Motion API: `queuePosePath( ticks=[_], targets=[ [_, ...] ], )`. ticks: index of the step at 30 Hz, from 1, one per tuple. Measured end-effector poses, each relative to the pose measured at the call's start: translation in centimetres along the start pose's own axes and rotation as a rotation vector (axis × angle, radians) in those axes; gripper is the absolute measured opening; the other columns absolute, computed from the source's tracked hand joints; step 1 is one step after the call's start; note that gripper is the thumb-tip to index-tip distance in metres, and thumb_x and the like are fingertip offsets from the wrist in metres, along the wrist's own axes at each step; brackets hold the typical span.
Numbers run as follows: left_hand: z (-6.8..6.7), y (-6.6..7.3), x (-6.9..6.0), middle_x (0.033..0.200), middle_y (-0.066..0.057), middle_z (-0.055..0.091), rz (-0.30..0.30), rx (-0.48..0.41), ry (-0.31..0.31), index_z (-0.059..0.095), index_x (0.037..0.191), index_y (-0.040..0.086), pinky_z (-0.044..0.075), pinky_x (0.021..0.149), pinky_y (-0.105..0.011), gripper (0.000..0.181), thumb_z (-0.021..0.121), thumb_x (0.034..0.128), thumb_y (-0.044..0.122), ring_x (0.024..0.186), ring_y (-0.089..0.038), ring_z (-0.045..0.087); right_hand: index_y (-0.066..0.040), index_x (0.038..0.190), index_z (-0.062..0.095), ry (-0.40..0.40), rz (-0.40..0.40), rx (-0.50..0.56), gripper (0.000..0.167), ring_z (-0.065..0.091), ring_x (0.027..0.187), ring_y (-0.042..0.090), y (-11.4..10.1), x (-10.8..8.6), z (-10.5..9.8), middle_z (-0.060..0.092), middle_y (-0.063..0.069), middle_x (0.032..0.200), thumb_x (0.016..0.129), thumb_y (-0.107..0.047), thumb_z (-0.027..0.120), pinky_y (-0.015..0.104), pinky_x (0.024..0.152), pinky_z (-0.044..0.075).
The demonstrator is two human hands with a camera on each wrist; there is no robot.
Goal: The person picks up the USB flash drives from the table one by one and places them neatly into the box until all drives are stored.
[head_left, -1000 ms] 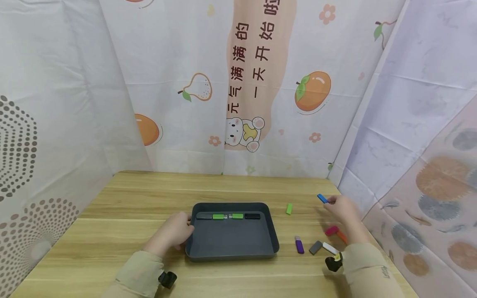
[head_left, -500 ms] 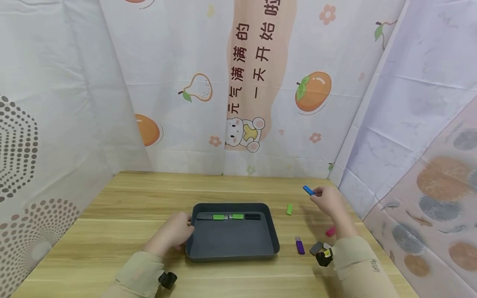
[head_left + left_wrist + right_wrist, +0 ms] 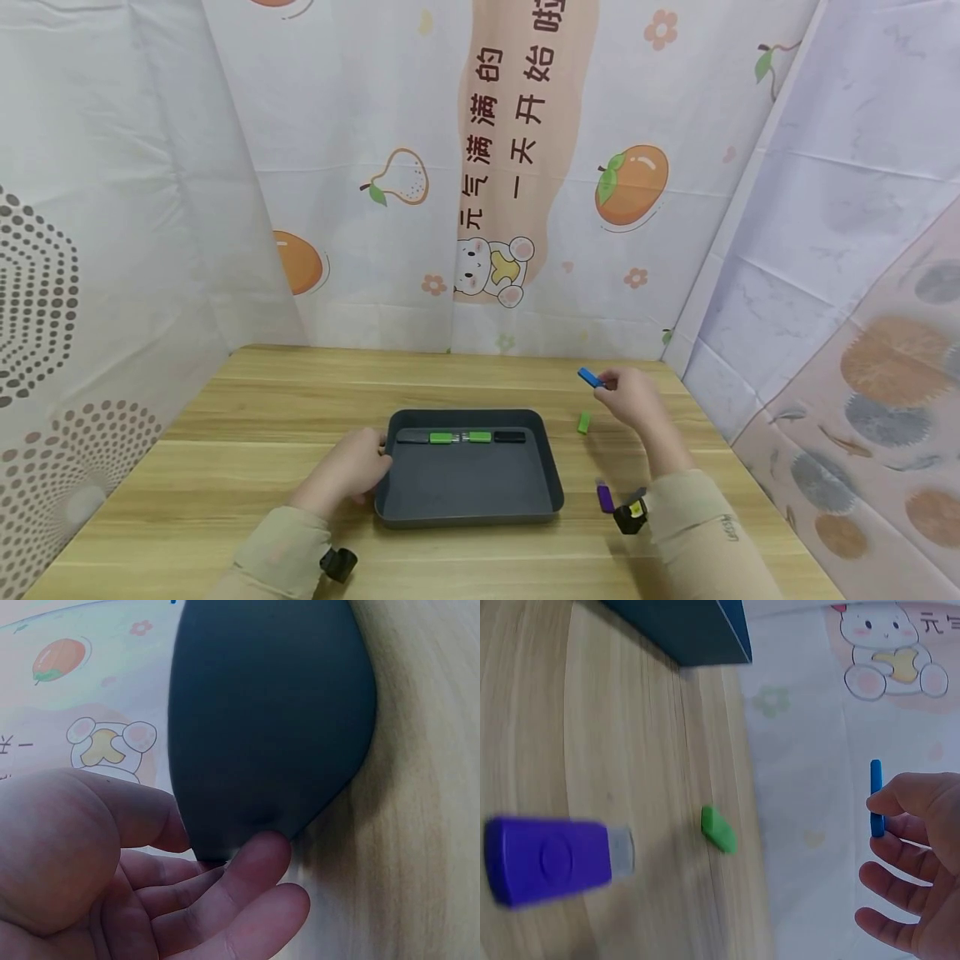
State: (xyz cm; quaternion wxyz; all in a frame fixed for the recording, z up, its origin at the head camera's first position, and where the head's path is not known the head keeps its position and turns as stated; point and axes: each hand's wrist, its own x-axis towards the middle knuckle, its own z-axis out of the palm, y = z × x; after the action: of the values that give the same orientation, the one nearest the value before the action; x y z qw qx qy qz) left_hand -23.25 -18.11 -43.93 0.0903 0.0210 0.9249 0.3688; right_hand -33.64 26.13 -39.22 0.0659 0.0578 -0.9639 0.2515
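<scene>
My right hand (image 3: 630, 398) pinches a blue USB flash drive (image 3: 590, 377) between thumb and fingers, held above the table behind the small green piece (image 3: 583, 422). In the right wrist view the blue flash drive (image 3: 876, 799) stands between thumb and index finger, the other fingers loosely bent. My left hand (image 3: 354, 463) grips the left wall of a dark grey tray (image 3: 468, 521), with the thumb at its rim and fingers against the outside, as the left wrist view shows. Along the tray's back lie a dark grey piece (image 3: 412, 436), two green flash drives (image 3: 441, 437) and a black one (image 3: 510, 437).
A purple flash drive (image 3: 605, 498) lies right of the tray on the wooden table (image 3: 300, 392). A grey piece (image 3: 636, 500) is partly hidden by the right wrist camera (image 3: 630, 517). Printed curtains (image 3: 360, 317) hang at the back and sides.
My right hand has moved left and slightly up with the blue flash drive, toward the tray. Its forearm now covers the pink, orange and white pieces. The left hand and tray stay put.
</scene>
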Motion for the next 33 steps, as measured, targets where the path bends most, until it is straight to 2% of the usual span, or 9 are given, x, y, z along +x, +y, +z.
queuePosePath(
  ticks=[19, 28, 33],
  targets=[
    [0.0, 0.0, -0.1, 0.085, -0.012, 0.064, -0.008, -0.004, 0.003, 0.057, 0.137, -0.01, 0.055, 0.042, -0.034, 0.045, 0.055, 0.0938, 0.002, 0.053, -0.022, 0.062, -0.005, 0.108, 0.075, -0.017, -0.051, 0.024, 0.025, 0.063, 0.084, 0.022, -4.2, 0.2, 2.7, 0.071, 0.004, 0.094, 0.09, -0.022, 0.072, 0.044, 0.078, 0.054],
    [0.0, 0.2, -0.1, 0.08, -0.011, 0.062, -0.003, -0.001, 0.002, 0.056, 0.137, -0.01, 0.055, 0.043, -0.034, 0.045, 0.055, 0.0942, 0.003, 0.052, -0.022, 0.062, -0.005, 0.11, 0.075, -0.026, -0.068, 0.036, 0.026, 0.063, 0.082, 0.02, -6.0, 0.4, 4.3, 0.071, 0.004, 0.093, 0.089, -0.021, 0.073, 0.04, 0.074, 0.054],
    [-0.1, 0.2, -0.1, 0.08, -0.011, 0.062, -0.007, -0.004, 0.0, 0.056, 0.137, -0.009, 0.055, 0.043, -0.034, 0.045, 0.055, 0.094, 0.002, 0.052, -0.022, 0.062, -0.006, 0.105, 0.076, -0.036, -0.088, 0.057, 0.021, 0.061, 0.078, 0.02, -7.1, 0.3, 4.8, 0.07, 0.003, 0.09, 0.089, -0.019, 0.073, 0.036, 0.068, 0.053]
  ],
)
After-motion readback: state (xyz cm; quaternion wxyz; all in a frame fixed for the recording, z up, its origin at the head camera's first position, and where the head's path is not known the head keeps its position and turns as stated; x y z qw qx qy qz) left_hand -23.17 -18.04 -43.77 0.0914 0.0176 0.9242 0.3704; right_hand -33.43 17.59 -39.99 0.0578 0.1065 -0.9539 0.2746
